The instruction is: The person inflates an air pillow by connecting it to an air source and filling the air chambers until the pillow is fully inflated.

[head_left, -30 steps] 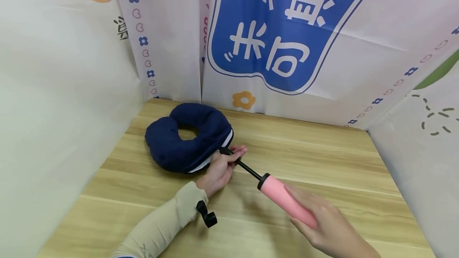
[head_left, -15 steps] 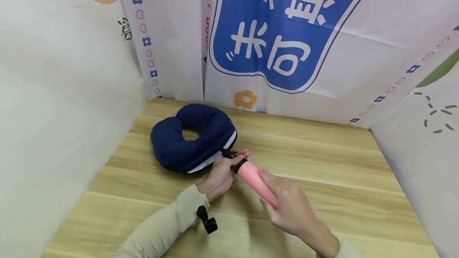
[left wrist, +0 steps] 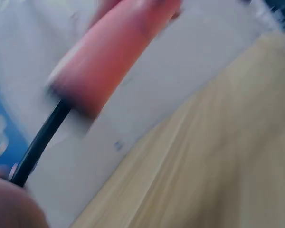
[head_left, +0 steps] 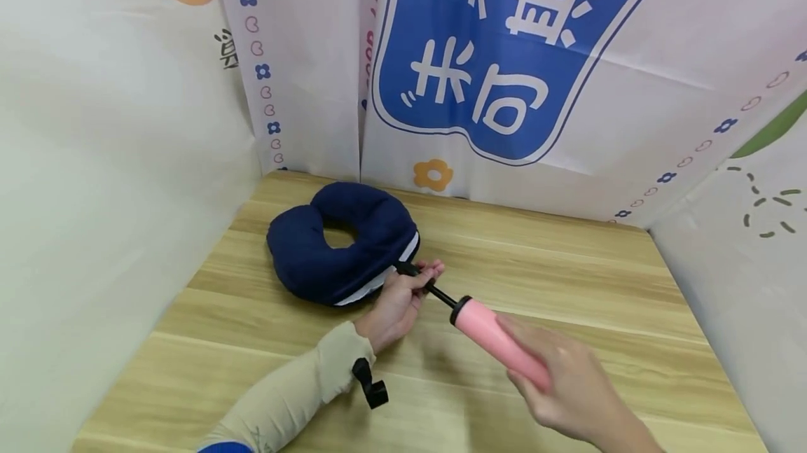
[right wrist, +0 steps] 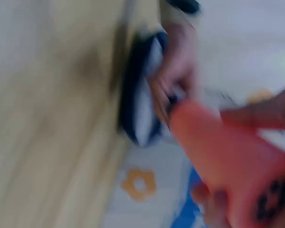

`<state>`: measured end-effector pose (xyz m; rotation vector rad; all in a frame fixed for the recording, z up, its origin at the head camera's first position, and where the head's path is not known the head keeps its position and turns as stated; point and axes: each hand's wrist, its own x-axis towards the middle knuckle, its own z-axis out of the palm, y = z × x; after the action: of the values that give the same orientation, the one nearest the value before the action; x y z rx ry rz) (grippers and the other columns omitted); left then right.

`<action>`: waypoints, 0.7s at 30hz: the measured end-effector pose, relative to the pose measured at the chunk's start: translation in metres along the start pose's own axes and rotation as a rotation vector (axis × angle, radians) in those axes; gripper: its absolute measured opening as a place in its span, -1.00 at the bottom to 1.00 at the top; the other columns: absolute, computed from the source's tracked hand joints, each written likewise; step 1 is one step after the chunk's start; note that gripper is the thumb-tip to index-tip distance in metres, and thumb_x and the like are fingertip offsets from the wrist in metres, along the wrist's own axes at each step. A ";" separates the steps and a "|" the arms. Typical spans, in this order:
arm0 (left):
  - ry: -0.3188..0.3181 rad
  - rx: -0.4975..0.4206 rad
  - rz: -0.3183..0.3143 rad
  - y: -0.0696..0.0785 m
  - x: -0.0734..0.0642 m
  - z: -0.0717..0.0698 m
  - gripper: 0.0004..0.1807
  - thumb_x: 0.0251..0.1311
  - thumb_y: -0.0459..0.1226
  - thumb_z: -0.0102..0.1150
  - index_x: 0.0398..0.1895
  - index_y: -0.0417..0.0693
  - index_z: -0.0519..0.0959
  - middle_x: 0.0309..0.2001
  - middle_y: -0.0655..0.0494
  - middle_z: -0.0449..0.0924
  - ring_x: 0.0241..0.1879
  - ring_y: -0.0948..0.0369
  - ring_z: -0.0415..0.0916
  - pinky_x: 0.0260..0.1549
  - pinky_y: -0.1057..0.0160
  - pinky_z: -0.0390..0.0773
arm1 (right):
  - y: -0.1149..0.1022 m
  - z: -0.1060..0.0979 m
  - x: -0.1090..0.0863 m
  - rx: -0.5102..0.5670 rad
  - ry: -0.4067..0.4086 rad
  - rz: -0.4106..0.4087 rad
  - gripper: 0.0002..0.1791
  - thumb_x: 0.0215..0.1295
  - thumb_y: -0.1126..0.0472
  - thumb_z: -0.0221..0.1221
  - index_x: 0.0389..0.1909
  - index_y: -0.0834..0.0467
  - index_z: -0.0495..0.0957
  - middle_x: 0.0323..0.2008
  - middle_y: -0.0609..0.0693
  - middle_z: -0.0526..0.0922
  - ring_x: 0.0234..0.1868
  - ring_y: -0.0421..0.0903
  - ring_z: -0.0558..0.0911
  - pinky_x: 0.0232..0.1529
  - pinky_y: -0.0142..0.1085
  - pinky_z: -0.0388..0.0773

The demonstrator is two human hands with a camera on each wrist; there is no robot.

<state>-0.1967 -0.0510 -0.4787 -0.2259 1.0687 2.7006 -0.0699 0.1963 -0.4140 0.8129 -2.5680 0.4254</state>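
Observation:
A navy U-shaped neck pillow (head_left: 305,257) lies on the wooden table, with a white strip (head_left: 366,288) along its near right edge. My left hand (head_left: 392,307) is at that edge and pinches the black end of a pink hand pump (head_left: 494,337). Between the pink barrel and that end, a black rod (head_left: 443,297) is exposed. My right hand (head_left: 567,383) grips the barrel, seen blurred in the right wrist view too, with fingers wrapped round it. Where the pump's tip meets the pillow is hidden by my left fingers.
The wooden table (head_left: 567,271) extends to the right of the pillow. Printed white cloth walls (head_left: 630,138) stand at its back and sides. A black mount (head_left: 370,384) sticks out from my left wrist.
My right hand pushed the pink barrel up to my left hand, covering the rod, then drew it back, exposing the rod again. My left hand stays by the pillow.

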 end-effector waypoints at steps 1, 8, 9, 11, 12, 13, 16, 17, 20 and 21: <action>0.000 0.015 -0.003 -0.002 -0.001 0.002 -0.85 0.46 -0.56 0.06 -0.11 -0.19 0.40 -0.20 0.15 0.80 -0.15 0.34 0.79 0.08 0.42 0.67 | -0.002 0.007 0.005 0.000 0.020 0.001 -0.14 -0.11 0.17 0.56 0.36 0.01 0.61 0.12 -0.09 0.80 -0.08 -0.09 0.82 -0.09 -0.14 0.76; 0.016 0.101 0.002 -0.001 0.002 -0.003 -0.82 0.42 -0.57 0.10 -0.02 -0.25 0.44 -0.20 0.17 0.80 -0.14 0.34 0.78 0.03 0.42 0.68 | -0.009 0.045 0.031 0.021 0.010 -0.009 -0.23 0.01 0.15 0.52 0.35 0.11 0.61 0.12 0.01 0.80 -0.04 -0.03 0.82 -0.09 -0.08 0.77; 0.016 0.092 0.008 0.001 0.004 -0.005 -0.78 0.40 -0.60 0.10 0.01 -0.27 0.42 -0.20 0.15 0.80 -0.15 0.33 0.78 0.02 0.41 0.69 | -0.007 0.045 0.030 0.034 -0.013 -0.013 -0.22 0.06 0.14 0.52 0.39 0.09 0.58 0.17 0.00 0.78 0.01 -0.03 0.81 -0.06 -0.07 0.76; 0.015 0.073 0.011 0.004 0.007 -0.010 -0.70 0.35 -0.64 0.11 0.06 -0.31 0.38 -0.21 0.13 0.79 -0.15 0.30 0.79 0.01 0.39 0.71 | -0.003 0.039 0.022 0.048 -0.058 -0.026 -0.17 0.12 0.12 0.52 0.46 0.05 0.51 0.26 -0.02 0.72 0.08 -0.05 0.78 -0.01 -0.07 0.76; 0.011 0.060 0.009 0.005 0.008 -0.012 -0.67 0.34 -0.67 0.10 0.08 -0.32 0.35 -0.21 0.10 0.78 -0.15 0.28 0.80 0.02 0.37 0.71 | 0.000 0.034 0.016 0.052 -0.078 -0.034 -0.15 0.13 0.12 0.53 0.49 0.02 0.48 0.31 -0.05 0.69 0.11 -0.07 0.76 0.02 -0.08 0.75; 0.010 0.049 0.002 0.006 0.008 -0.014 -0.65 0.33 -0.68 0.08 0.09 -0.33 0.33 -0.21 0.10 0.78 -0.16 0.28 0.80 0.02 0.37 0.72 | 0.002 0.029 0.010 0.054 -0.094 -0.041 -0.13 0.14 0.11 0.53 0.52 0.00 0.45 0.35 -0.09 0.66 0.16 -0.07 0.74 0.07 -0.09 0.73; -0.001 0.030 -0.010 0.007 0.008 -0.016 -0.68 0.36 -0.68 0.05 0.06 -0.29 0.33 -0.22 0.08 0.77 -0.15 0.27 0.80 0.04 0.36 0.71 | 0.007 0.009 -0.005 0.036 -0.111 -0.048 -0.07 0.10 0.12 0.56 0.54 -0.09 0.42 0.39 -0.20 0.61 0.19 -0.14 0.72 0.17 -0.33 0.65; 0.000 0.025 -0.004 0.006 0.008 -0.016 -0.71 0.37 -0.67 0.05 0.03 -0.27 0.34 -0.22 0.09 0.78 -0.14 0.28 0.80 0.04 0.37 0.71 | 0.008 0.003 -0.008 0.033 -0.108 -0.048 -0.05 0.06 0.13 0.57 0.53 -0.11 0.43 0.38 -0.22 0.62 0.17 -0.17 0.73 0.20 -0.43 0.60; 0.003 0.018 0.013 0.004 0.005 -0.010 -0.77 0.40 -0.62 0.07 -0.05 -0.19 0.38 -0.22 0.15 0.79 -0.15 0.32 0.79 0.02 0.41 0.69 | 0.008 -0.008 -0.008 0.044 -0.068 -0.036 -0.05 -0.03 0.18 0.59 0.49 -0.10 0.49 0.30 -0.23 0.68 0.09 -0.20 0.76 0.20 -0.58 0.50; 0.002 0.020 0.011 0.003 0.004 -0.008 -0.78 0.42 -0.59 0.08 -0.07 -0.16 0.38 -0.21 0.17 0.80 -0.15 0.34 0.78 0.02 0.42 0.68 | 0.006 -0.007 -0.005 0.046 -0.047 -0.032 -0.06 -0.07 0.19 0.59 0.46 -0.08 0.52 0.26 -0.22 0.71 0.06 -0.20 0.77 0.16 -0.56 0.54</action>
<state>-0.2005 -0.0580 -0.4828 -0.2201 1.0998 2.6985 -0.0678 0.2063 -0.4114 0.8893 -2.5929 0.4617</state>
